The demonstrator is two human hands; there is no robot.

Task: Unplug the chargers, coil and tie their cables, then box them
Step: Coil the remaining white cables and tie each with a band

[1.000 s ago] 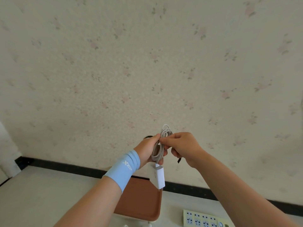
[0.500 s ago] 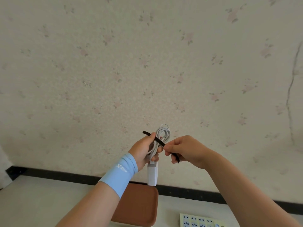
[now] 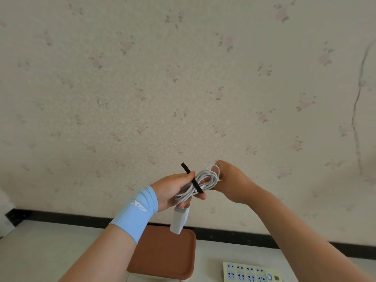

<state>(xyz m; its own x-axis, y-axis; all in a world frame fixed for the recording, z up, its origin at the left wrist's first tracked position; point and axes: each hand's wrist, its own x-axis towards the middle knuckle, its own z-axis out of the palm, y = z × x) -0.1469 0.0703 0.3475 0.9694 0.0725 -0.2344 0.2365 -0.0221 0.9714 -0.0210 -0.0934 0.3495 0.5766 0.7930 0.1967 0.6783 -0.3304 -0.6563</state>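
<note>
Up in front of the wall (image 3: 183,78), above the table (image 3: 50,251), both hands are working on one bundle. Left hand (image 3: 173,190) is gripping the coiled white cable (image 3: 205,179) at its near end, fingers curling under it, thumb pinning the black tie (image 3: 195,183) that is crossing the loops, one tail sticking up past the thumb. Right hand (image 3: 232,180) is holding the coil's far end, fingers curling in behind the loops. Charger (image 3: 179,220) is hanging below the left hand, above the brown tray (image 3: 166,255). Blue wristband (image 3: 136,210) is sitting on the left wrist. Socket strip (image 3: 250,271) is lying on the table, right of the tray.
</note>
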